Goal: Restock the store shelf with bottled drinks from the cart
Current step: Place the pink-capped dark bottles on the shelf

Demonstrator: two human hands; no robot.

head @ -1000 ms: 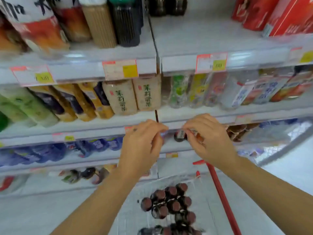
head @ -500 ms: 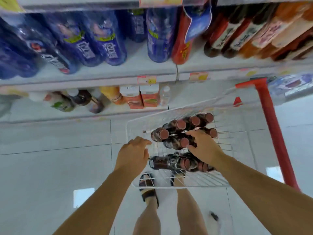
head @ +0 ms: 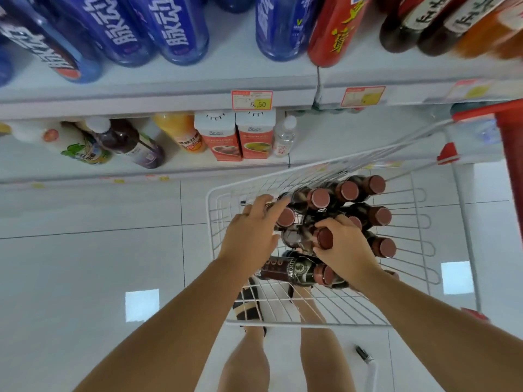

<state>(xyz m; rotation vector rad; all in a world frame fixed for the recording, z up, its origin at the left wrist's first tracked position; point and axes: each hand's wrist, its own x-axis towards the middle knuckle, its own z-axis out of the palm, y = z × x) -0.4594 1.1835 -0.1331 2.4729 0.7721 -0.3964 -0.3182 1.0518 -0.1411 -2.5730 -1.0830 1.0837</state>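
Note:
A white wire cart basket (head: 308, 324) holds several dark bottled drinks (head: 351, 190) with reddish-brown caps, lying on their sides. My left hand (head: 250, 232) reaches into the basket's left side, fingers over and thumb under the neck of one bottle (head: 285, 217). My right hand (head: 346, 250) grips another dark bottle (head: 305, 239) near its cap, at the middle of the pile. One labelled bottle (head: 291, 268) lies below both hands. The store shelf (head: 169, 86) runs across the top of the view.
Blue bottles (head: 181, 29), a red bottle (head: 336, 29) and dark bottles stand on the upper shelf. The bottom shelf holds two cartons (head: 235, 140) and mixed bottles. The cart's red handle (head: 509, 171) rises at right. My legs stand under the basket on white floor tiles.
My view dropped from the shelves to the cart. Both hands came down from the shelf edge into the basket, and each has taken hold of a bottle.

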